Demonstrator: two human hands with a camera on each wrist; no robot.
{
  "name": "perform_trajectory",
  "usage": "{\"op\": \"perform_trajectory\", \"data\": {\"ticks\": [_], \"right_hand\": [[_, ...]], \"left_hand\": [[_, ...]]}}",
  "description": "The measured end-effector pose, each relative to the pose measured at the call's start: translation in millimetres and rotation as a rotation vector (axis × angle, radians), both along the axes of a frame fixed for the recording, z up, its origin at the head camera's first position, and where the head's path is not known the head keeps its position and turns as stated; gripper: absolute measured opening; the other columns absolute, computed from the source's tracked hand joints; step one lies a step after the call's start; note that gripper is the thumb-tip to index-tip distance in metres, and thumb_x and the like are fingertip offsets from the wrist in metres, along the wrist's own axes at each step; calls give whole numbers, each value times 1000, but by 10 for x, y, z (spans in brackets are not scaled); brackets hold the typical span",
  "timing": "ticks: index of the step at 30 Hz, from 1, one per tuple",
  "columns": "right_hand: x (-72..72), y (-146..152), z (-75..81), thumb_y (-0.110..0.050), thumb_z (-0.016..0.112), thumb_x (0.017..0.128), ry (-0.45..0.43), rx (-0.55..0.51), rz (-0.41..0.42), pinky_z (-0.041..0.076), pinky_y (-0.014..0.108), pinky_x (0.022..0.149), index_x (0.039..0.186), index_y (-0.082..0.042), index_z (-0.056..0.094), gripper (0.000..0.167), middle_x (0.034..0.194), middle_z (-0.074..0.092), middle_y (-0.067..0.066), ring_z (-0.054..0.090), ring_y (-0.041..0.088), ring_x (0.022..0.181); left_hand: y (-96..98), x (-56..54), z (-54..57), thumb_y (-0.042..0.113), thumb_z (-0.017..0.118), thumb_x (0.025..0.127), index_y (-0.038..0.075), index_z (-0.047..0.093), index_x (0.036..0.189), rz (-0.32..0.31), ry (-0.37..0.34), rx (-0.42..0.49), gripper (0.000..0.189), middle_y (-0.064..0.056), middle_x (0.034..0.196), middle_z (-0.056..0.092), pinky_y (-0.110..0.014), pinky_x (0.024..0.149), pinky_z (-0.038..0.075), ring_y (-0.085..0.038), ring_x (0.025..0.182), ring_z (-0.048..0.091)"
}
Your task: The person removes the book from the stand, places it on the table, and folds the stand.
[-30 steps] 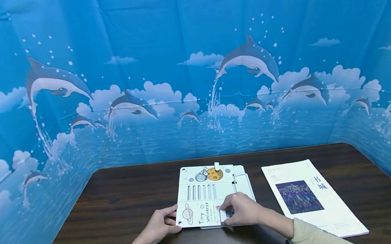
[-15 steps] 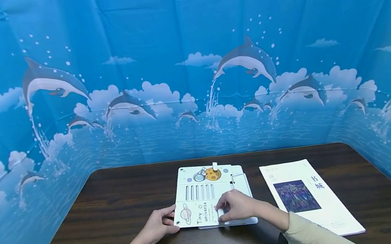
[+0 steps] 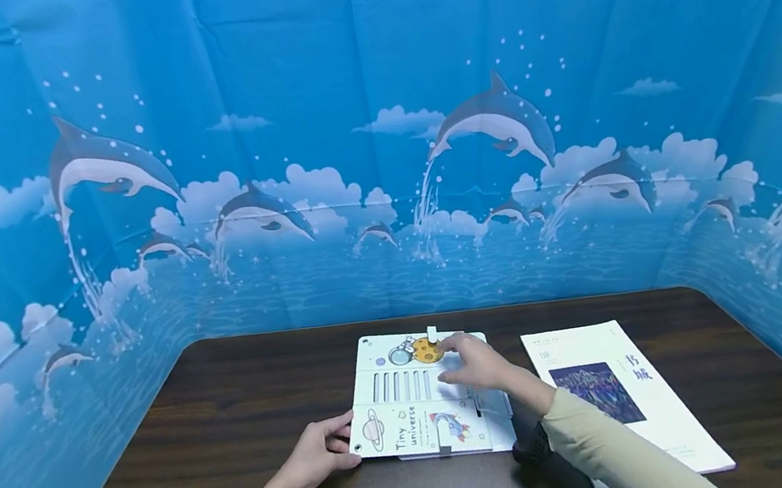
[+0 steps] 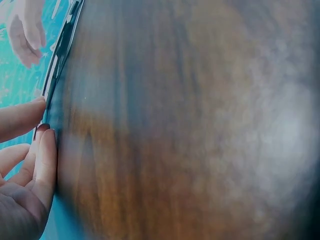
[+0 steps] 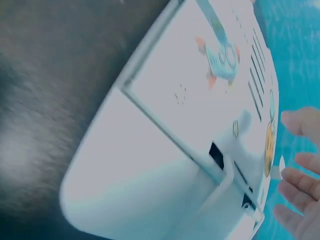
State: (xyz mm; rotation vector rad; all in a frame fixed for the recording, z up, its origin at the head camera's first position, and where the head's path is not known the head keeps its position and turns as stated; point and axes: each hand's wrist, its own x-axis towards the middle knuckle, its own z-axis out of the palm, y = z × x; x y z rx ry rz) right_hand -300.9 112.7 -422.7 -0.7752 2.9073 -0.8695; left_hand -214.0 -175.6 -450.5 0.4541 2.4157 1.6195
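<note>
A white book stand (image 3: 400, 386) with space cartoons and the words "Tiny universe" lies flat on the table. My left hand (image 3: 319, 450) pinches its near left corner between thumb and fingers, seen edge-on in the left wrist view. Over the stand's right part is my right hand (image 3: 477, 362), fingers spread and slightly bent, holding nothing. Its fingertips are near the white page clip (image 3: 432, 334) on the far edge; the right wrist view shows a gap to the panel. A second page clip (image 3: 444, 438) sits on the near edge. A wire leg (image 5: 222, 185) crosses the stand's right side.
To the right lies a white magazine (image 3: 617, 438) with a dark picture on its cover, partly behind the right forearm. The dark wood table (image 3: 252, 383) ends at a blue dolphin-print curtain (image 3: 334, 269).
My right hand has let go of the near page clip and moved away toward the far edge, uncovering the rocket print. My left hand keeps its hold on the stand.
</note>
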Motion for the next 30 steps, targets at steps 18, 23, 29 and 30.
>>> {"op": "perform_trajectory", "data": {"ticks": [18, 23, 29, 30], "right_hand": [[-321, -79, -156, -20, 66, 82, -45, 27, -143, 46, 39, 85, 120, 5, 54, 46, 108, 59, 14, 55, 26, 102], [-354, -98, -146, -18, 65, 84, -8, 19, -145, 47, 39, 81, 117, 6, 56, 42, 103, 59, 14, 56, 24, 95], [-391, -136, -126, -17, 64, 84, -12, 27, -172, 46, 38, 76, 117, 5, 56, 41, 100, 59, 14, 54, 22, 88], [-398, -143, -123, -17, 64, 84, -14, 26, -178, 46, 37, 75, 117, 5, 56, 41, 99, 59, 13, 54, 21, 86]], "left_hand": [[-6, 38, -24, -10, 70, 68, -22, 34, 126, -2, -9, 30, 69, -14, 93, 58, -20, 58, 48, -16, 71, 57], [-4, 32, -10, -11, 69, 68, -22, 33, 126, -3, -4, 35, 69, -14, 93, 57, -20, 58, 49, -18, 72, 57], [1, 23, -5, -10, 70, 68, -21, 35, 126, 6, -10, 27, 69, -13, 92, 57, -19, 57, 48, -17, 72, 57], [1, 23, -7, -10, 70, 68, -21, 35, 126, 7, -9, 24, 69, -13, 92, 57, -19, 58, 48, -17, 71, 57]]}}
